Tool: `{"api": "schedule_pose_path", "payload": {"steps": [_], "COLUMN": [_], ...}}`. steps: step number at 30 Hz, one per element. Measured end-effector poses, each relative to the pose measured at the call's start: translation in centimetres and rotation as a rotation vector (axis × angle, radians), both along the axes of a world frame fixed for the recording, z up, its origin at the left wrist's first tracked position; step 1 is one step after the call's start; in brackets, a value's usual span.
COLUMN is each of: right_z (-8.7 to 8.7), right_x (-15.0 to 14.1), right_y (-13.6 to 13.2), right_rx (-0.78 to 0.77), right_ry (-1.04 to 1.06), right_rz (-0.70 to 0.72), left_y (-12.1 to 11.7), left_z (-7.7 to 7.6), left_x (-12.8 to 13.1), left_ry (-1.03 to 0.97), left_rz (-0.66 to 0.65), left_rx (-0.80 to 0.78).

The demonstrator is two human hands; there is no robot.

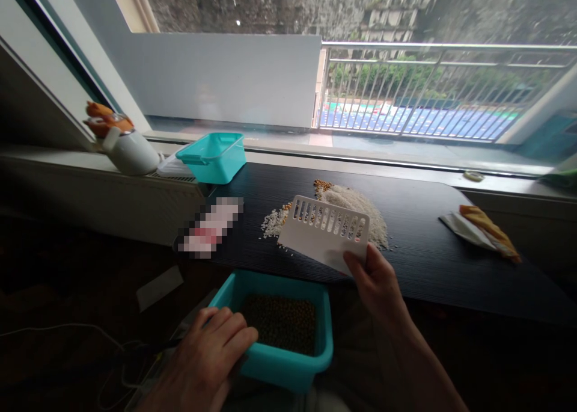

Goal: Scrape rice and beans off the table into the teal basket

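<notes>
My right hand point(376, 273) pinches the lower right corner of a white plastic plate with a row of slots point(315, 240), tilted over the dark table. Behind and beneath it lies a pile of white rice point(360, 204), with some yellow-brown beans point(321, 186) at its far left edge. A smaller scatter of rice point(271, 224) lies left of the plate. My left hand point(216, 346) is closed over the left rim of a teal bin point(327, 334). Small greenish-brown beans or grains point(286, 322) cover the bin's bottom; their exact kind is too dark to tell.
A second teal bin point(225, 162) stands at the table's back left, near a white pot-like container point(134, 153) on the sill. A blurred-out pinkish item point(211, 228) lies at left. At right rests a yellow and white packet point(482, 231). The dark table point(419, 219) meets the window.
</notes>
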State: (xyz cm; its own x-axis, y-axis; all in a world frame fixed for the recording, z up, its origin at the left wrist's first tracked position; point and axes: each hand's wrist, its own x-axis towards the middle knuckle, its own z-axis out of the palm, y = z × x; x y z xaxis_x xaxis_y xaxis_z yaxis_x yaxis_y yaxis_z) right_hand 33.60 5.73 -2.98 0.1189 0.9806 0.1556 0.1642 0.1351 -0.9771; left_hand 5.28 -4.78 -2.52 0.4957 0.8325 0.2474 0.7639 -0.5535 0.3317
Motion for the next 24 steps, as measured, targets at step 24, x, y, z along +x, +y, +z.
{"api": "schedule_pose_path", "payload": {"steps": [24], "right_z": [0.1], "right_x": [0.1], "right_y": [-1.0], "right_rx": [0.036], "right_ry": [0.010], "right_rz": [-0.029], "left_y": [0.8], "left_z": [0.4], "left_x": [0.6], "left_ry": [-0.009], "left_rz": [0.010], "left_rx": [-0.038]}}
